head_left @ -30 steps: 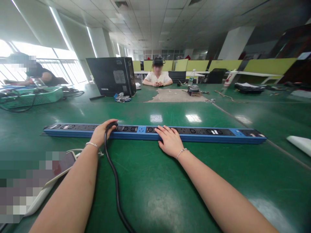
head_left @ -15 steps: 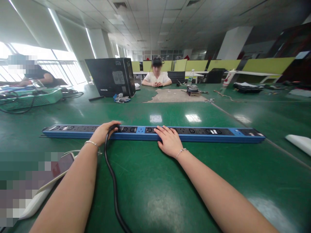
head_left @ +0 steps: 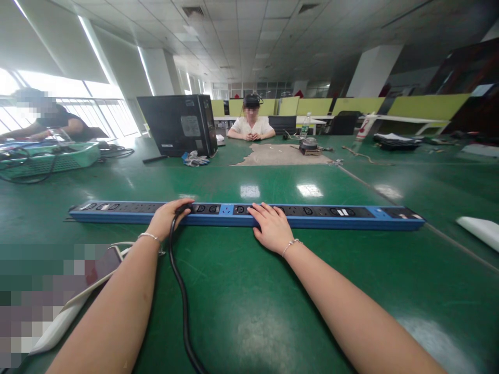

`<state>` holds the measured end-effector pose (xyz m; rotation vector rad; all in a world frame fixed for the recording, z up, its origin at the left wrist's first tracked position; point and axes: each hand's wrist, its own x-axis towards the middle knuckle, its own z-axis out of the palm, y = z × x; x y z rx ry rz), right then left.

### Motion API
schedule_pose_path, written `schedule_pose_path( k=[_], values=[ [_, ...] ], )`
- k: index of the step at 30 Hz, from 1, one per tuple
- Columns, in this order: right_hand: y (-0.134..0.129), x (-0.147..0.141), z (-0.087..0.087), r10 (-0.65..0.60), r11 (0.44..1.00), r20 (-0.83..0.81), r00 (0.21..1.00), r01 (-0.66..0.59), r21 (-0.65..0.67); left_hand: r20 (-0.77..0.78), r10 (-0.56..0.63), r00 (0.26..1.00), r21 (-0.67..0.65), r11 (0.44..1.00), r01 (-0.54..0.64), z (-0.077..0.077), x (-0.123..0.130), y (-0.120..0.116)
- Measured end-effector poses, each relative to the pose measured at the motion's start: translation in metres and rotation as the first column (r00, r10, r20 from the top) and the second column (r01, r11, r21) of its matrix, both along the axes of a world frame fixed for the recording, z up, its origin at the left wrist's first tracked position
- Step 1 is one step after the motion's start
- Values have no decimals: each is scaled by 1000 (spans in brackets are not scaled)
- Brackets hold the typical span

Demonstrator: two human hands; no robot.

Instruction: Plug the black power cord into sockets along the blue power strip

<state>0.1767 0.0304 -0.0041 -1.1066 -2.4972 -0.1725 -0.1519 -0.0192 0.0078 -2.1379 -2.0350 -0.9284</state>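
A long blue power strip [head_left: 210, 221] with black socket panels lies crosswise on the green table. My left hand [head_left: 168, 217] is closed around a black plug [head_left: 184, 209] at the strip's top, left of the middle. How far the plug sits in a socket is hidden by my fingers. From the plug a thick black cable [head_left: 181, 291] runs down toward the table's near edge. My right hand [head_left: 271, 223] lies over the strip right of its middle, fingers stretched across the sockets and thumb by the near side.
A black computer case [head_left: 175, 124] stands behind the strip, gloves [head_left: 195, 159] beside it. A green basket [head_left: 74, 157] with cables is at left, a phone [head_left: 103, 267] near my left forearm. One person [head_left: 251, 124] sits opposite, another [head_left: 58, 117] at far left.
My left hand has shifted very slightly to the right with the plug, and the cable's upper part with it. My right hand and the power strip look unmoved.
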Motion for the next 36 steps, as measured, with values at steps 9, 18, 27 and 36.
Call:
schedule_pose_path(
  k=[9,18,27,36],
  values=[
    [0,-1,-1,0,1000,-20,1000,0,11,-19,57,998,25,998,-56,-4,1,1],
    [0,0,0,4,1000,-19,1000,-4,6,-18,114,993,-4,993,-114,0,5,-2],
    [1,-1,-2,2,1000,-37,999,-2,17,193,209,959,213,945,-249,1,8,-1],
    [0,-1,-1,7,1000,-43,999,-7,10,213,-69,975,101,994,48,14,94,24]
  ],
)
